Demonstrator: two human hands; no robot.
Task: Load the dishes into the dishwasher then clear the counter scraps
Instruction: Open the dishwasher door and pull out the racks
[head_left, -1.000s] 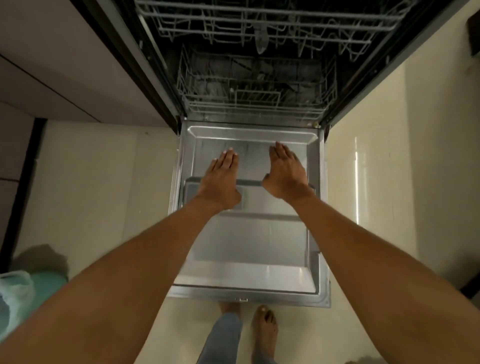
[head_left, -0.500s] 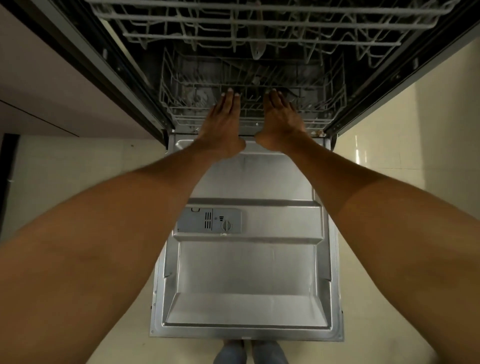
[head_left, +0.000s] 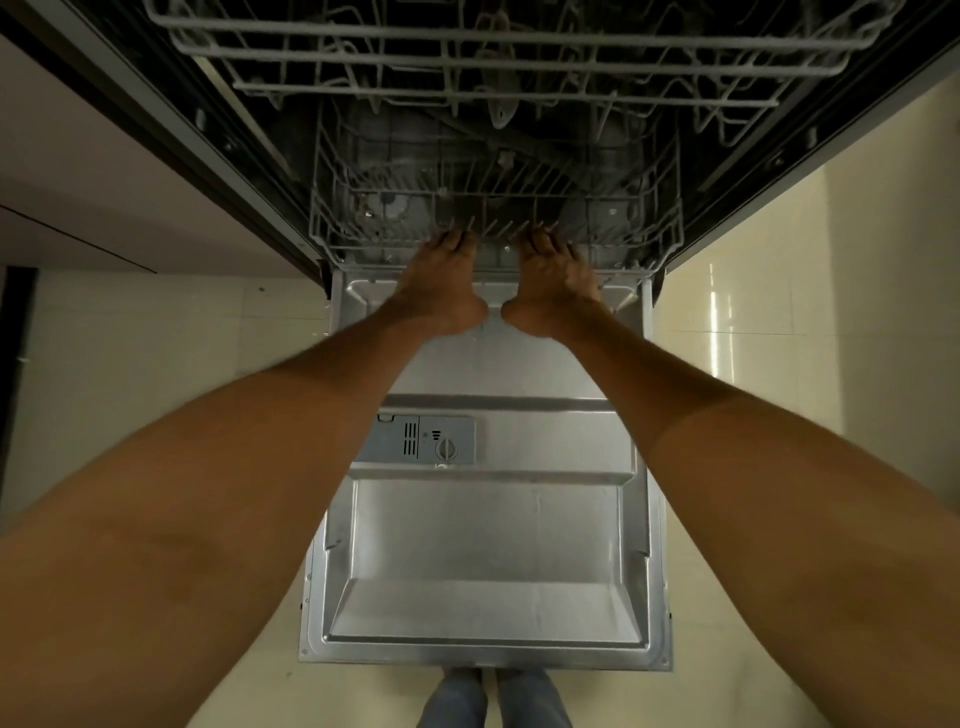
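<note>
Fingers of both hands reach the front rail of the grey wire lower rack (head_left: 493, 228), upper centre of frame. Left hand (head_left: 441, 280) and right hand (head_left: 556, 280) lie side by side, backs up, thumbs nearly meeting at the middle. Fingertips are lost among the wire tines; they look bent over the rail, but I cannot tell whether they have hooked it or only touch it.

Rack position: inside the dark tub of the open stainless-steel dishwasher (head_left: 779, 156), directly ahead of the fingers, up-frame from them. No dishes visible in it. Its long front edge runs left to right across the frame, square to both forearms. Each hand sits about equally far from the rack's centre, neither nearer than the other.

Grey wire upper rack (head_left: 493, 57) spans the top of frame, above and forward of the lower one; also bare.

Lowered steel door panel (head_left: 488, 545) lies flat below the arms, centre to bottom of frame, with the grey detergent dispenser (head_left: 423, 439) at mid-left. The door lies in line with the rack, on the near side.

Judgement: loading has not begun. Likely step in hand is drawing the lower rack out, straight down-frame over the door toward the person's jeans-clad legs (head_left: 493, 696). An even two-handed pull should keep it from skewing.

Pale floor tiles (head_left: 753, 415) lie either side.
</note>
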